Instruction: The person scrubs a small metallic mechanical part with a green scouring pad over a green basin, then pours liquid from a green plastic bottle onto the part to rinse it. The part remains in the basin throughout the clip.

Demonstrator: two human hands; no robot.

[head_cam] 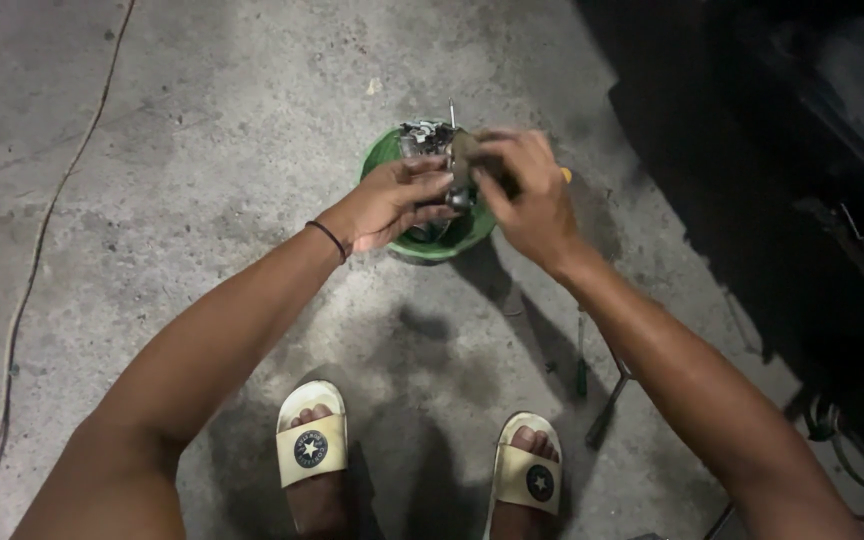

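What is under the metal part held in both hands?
A green bowl sits on the concrete floor right below the metal part. The left hand and right hand cover most of its inside; contents unclear.

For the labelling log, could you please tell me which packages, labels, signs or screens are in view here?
No packages, signs or screens.
Left slide sandal: round dark emblem with a pale star on its cream strap, bottom centre.
Right slide sandal: the same round emblem on its cream strap, bottom centre-right.
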